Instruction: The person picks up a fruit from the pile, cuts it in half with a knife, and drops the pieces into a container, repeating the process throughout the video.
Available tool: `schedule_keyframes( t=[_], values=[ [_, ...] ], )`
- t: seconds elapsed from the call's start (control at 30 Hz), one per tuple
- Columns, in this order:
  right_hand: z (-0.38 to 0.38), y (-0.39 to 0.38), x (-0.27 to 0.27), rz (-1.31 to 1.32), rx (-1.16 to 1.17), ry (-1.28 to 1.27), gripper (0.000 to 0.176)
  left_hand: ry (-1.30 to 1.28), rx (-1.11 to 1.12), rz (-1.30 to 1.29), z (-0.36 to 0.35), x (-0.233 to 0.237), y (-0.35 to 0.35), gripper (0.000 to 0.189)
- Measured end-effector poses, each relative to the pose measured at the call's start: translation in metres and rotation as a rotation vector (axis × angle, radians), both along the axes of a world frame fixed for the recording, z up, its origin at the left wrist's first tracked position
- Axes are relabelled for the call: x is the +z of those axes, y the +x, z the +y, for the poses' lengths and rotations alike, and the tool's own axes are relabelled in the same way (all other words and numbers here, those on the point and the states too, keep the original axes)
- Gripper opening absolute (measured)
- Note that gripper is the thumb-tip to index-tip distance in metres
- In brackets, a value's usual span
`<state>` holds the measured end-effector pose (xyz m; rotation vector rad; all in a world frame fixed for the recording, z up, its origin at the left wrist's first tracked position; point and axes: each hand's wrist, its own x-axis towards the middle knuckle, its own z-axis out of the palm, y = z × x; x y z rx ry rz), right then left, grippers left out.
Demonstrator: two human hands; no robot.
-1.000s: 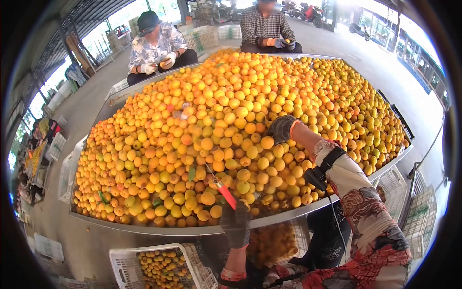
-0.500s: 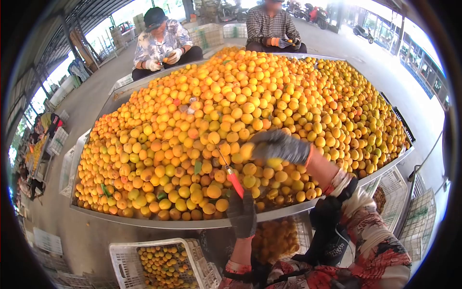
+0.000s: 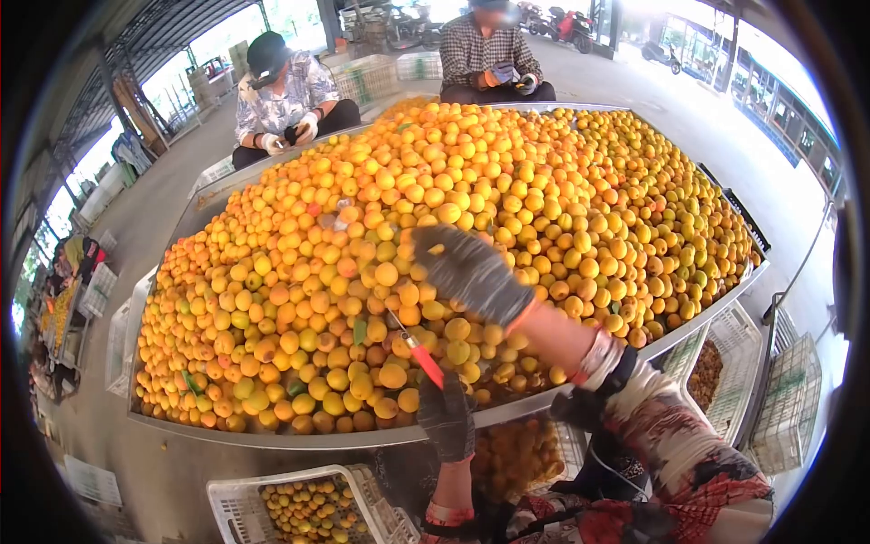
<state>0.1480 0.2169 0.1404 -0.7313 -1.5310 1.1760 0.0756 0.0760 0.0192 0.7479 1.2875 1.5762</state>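
A large heap of orange and yellow fruit (image 3: pixel 272 317) fills a metal-edged table (image 3: pixel 299 442). My left hand (image 3: pixel 446 419), in a dark glove, is closed round the red handle of a small knife (image 3: pixel 424 361) at the near edge. The knife's thin blade points up and left over the fruit. My right hand (image 3: pixel 473 275), in a grey glove, reaches over the middle of the heap, back of the hand up. Its fingertips are at the fruit; whether they grip one is hidden.
Two people sit across the table, one in a floral shirt (image 3: pixel 272 109), one in a checked shirt (image 3: pixel 471 59). A white crate (image 3: pixel 222 499) of fruit stands below the near edge. More crates (image 3: pixel 787 408) stand at the right.
My right hand has moved left and up over the heap. My left hand still holds the knife and appears slightly lower. The view has shifted a little.
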Motion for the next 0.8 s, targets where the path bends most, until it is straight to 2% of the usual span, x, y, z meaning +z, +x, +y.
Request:
schedule_keyframes(
  t=[0.03, 0.07, 0.13, 0.17, 0.23, 0.27, 0.33, 0.47, 0.53, 0.6, 0.63, 0.8],
  values=[
    [0.046, 0.030, -0.028, -0.240, -0.271, 0.119, 0.023, 0.020, 0.054, -0.005, 0.002, -0.001, 0.002, 0.022],
    [0.069, 0.062, -0.039, -0.408, -0.307, 0.012, 0.024, 0.039, 0.110, -0.008, 0.003, -0.001, 0.003, 0.023],
    [0.112, 0.110, -0.071, -0.952, -0.291, -0.038, 0.043, 0.047, 0.107, -0.031, 0.002, -0.003, 0.004, 0.023],
    [0.118, 0.113, -0.078, -0.951, -0.289, -0.038, 0.043, 0.055, 0.107, -0.053, 0.002, -0.004, 0.004, 0.023],
    [0.126, 0.117, -0.097, -1.396, -0.280, 0.010, 0.064, 0.038, 0.112, -0.013, 0.003, -0.008, 0.003, 0.023],
    [0.126, 0.112, -0.092, -1.394, -0.275, 0.007, 0.064, 0.024, 0.115, 0.023, 0.003, -0.010, 0.003, 0.023],
    [0.119, 0.096, -0.073, -1.573, -0.289, -0.058, 0.078, 0.041, 0.104, 0.070, 0.000, -0.015, 0.003, 0.020],
    [0.122, 0.096, -0.091, -1.605, -0.243, -0.005, 0.075, 0.091, 0.123, 0.196, 0.003, -0.021, 0.000, 0.024],
    [0.117, 0.098, -0.086, -1.596, -0.264, -0.045, 0.073, 0.095, 0.116, 0.135, 0.001, -0.012, 0.003, 0.024],
    [0.120, 0.103, -0.078, -1.633, -0.128, -0.156, 0.065, 0.095, 0.110, 0.079, 0.000, -0.007, 0.004, 0.024],
    [0.122, 0.101, -0.076, -1.632, -0.129, -0.154, 0.065, 0.074, 0.111, 0.089, 0.000, -0.006, 0.004, 0.024],
    [0.140, 0.090, -0.074, -1.834, -0.068, -0.170, 0.042, 0.042, 0.102, 0.100, 0.000, -0.005, 0.003, 0.025]
  ],
)
